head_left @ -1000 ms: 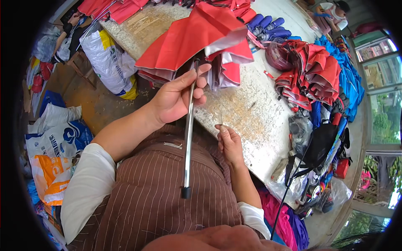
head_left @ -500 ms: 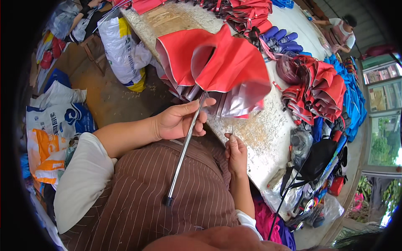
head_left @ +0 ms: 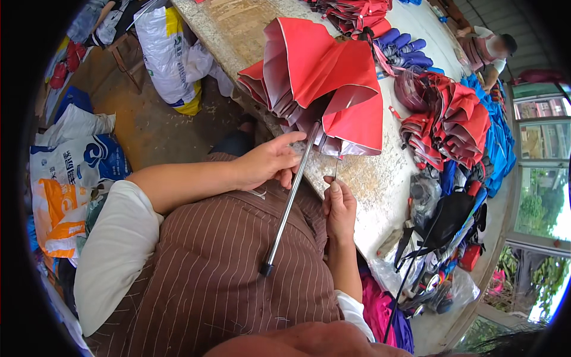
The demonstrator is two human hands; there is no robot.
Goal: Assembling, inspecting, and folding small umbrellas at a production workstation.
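Observation:
A partly folded umbrella [head_left: 333, 65], red outside and silvery inside, lies with its canopy over the table edge. Its bare metal shaft [head_left: 289, 202] slants down toward my apron and ends in a black tip. My left hand [head_left: 267, 159] is open beside the upper shaft, index finger stretched toward the canopy and the other fingers loosely bent close to the metal. Below the canopy's lower edge, my right hand [head_left: 340, 208] pinches a thin needle [head_left: 336, 171] between thumb and finger, its point upward near the silvery cloth. Whether the point touches the cloth, I cannot tell.
The worn white table [head_left: 380, 208] bears more red umbrellas [head_left: 449, 119], purple ones [head_left: 401, 50] and blue ones [head_left: 499, 143] on the right. A black bag [head_left: 446, 220] lies at the right edge. Sacks [head_left: 169, 59] stand on the left floor. Another person [head_left: 485, 50] is at far right.
The canopy has swung right and turned, and the shaft has shifted right with it. My left fingers have loosened from around the shaft. My right hand has risen slightly with the needle.

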